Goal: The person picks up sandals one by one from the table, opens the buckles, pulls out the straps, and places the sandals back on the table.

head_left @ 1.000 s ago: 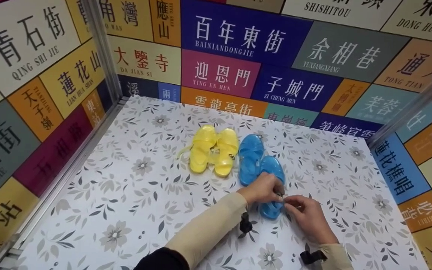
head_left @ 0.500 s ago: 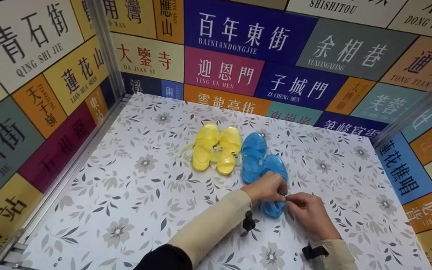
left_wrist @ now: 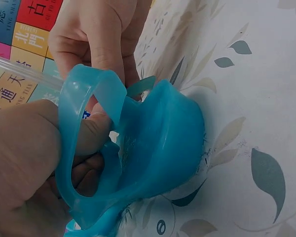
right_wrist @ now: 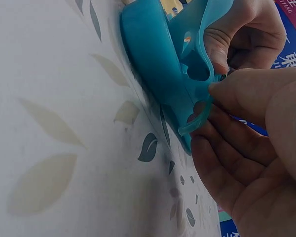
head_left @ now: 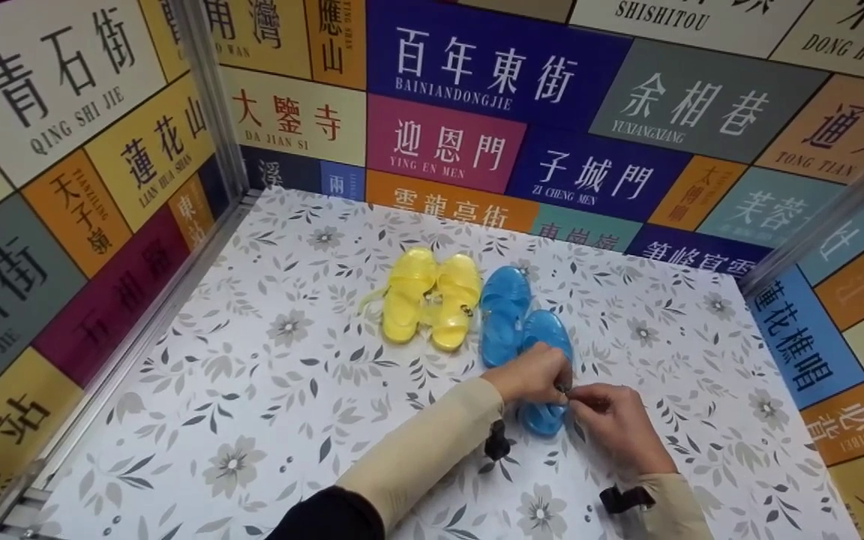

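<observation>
Two blue jelly sandals lie side by side in the head view. My hands are at the ankle strap of the nearer blue sandal (head_left: 546, 328); the farther blue sandal (head_left: 502, 337) sits just left of it. My left hand (head_left: 531, 373) pinches the strap beside a small dark buckle (right_wrist: 224, 76), mostly hidden by fingers. From the right, my right hand (head_left: 618, 420) pinches the strap's thin free end (right_wrist: 200, 120) between thumb and fingers. In the left wrist view the ankle strap (left_wrist: 66, 133) loops up above the sandal's heel (left_wrist: 175, 138). Whether the strap passes through the buckle, I cannot tell.
A pair of yellow sandals (head_left: 432, 300) stands left of the blue pair, one strap sticking out leftward. All rest on a white leaf-and-flower patterned table surface (head_left: 289, 420). Colourful sign-printed panels (head_left: 447, 142) enclose the back and sides, with metal posts (head_left: 214, 97) at the corners.
The head view has shifted slightly. Both hands stay at the strap of the nearer blue sandal, with only small finger movements; the sandals keep their places.
</observation>
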Available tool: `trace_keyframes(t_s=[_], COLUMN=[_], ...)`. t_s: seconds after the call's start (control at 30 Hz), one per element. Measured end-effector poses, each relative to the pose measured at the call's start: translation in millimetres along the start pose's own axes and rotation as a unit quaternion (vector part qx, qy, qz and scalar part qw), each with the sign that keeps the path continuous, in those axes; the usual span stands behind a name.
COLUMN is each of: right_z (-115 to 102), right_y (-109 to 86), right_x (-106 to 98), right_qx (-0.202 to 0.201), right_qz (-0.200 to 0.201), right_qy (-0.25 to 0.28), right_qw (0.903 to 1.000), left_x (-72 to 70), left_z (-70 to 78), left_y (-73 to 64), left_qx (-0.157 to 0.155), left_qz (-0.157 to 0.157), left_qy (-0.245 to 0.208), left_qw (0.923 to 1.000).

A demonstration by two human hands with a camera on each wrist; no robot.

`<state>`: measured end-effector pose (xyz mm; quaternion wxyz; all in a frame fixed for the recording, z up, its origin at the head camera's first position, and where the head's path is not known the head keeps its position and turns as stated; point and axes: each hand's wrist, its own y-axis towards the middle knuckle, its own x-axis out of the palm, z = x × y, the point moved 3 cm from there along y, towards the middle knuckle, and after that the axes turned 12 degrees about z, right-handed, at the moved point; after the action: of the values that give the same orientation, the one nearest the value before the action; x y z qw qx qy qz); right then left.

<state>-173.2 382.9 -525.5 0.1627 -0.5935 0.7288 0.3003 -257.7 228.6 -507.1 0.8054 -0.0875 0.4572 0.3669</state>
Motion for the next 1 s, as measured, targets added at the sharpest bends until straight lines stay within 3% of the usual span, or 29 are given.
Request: trace_keyframes(t_s=[0.2,0.43,0.53,0.77,1.0], right_z=[1,1,1,5,15], right_y=[-1.4,-0.2,0.2,-3.7,-12.2], right_x=[1,4,5,3,7], right_qx=[0.017,0.007,0.011,0.039,0.037], right_qz=[0.007,0.038,0.044,0.034,0.029], right_qy=[0.009,0.018,0.022,0.034,0.039], right_qw=[0.9998,0.9991,0.9987,0.9981,0.9981], left_x=[1.0,-1.6,-2.7,-3.3,-1.4], left_z=[-1.6,-2.1,-4.9,-10.7,-12.4], left_y=[0.3,0.4,-0.5,-0.6,-0.9], left_qx=[-0.02,-0.006,-0.013,-0.027,-0.045], left_qz=[-0.006,-0.001,0.005,0.018,0.015], left_qy=[-0.014,-0.011,-0.031,-0.076,-0.083], left_qw=[0.9997,0.9999,0.9994,0.9966,0.9954])
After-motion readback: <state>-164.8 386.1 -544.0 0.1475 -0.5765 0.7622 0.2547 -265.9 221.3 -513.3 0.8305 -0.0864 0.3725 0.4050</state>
